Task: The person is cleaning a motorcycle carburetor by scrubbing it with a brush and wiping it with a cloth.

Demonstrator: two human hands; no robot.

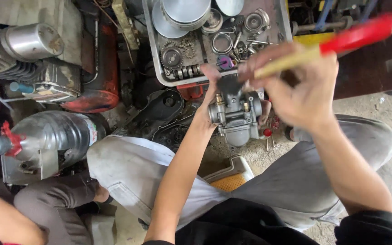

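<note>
Gritty concrete floor [386, 113] of a workshop, seen from above past the person's own grey-trousered knees, with engine parts crowding the upper half of the view. Left hand [209, 97] comes up from the bottom edge and holds a metal carburetor [236, 113] in the air between the knees; its fingers are closed around the carburetor's far side, mostly hidden behind the body, only the thumb [210, 75] and the heel of the hand showing. Right hand [302, 90] sits just to the right and slightly above, fingers wrapped tight on a tool with a pale wooden shaft and red end [336, 43]; the tool is motion-blurred, so its kind cannot be made out, and its working tip is lost where it meets the top of the carburetor. Behind the hands, a grey parts tray [153, 54] holds gears, rings, springs and round metal covers, its far side cut off by the frame. Dark engine covers [164, 109] lie below the tray, partly hidden by the left forearm. At left, a finned engine cylinder [19, 50], a red tank [98, 86] and a clear plastic bottle with a red cap fitting [46, 136]. Another person's bare forearm [5, 218] enters at the lower left corner, hand out of view. A yellow-topped low stool [230, 177] peeks out between the legs.
</note>
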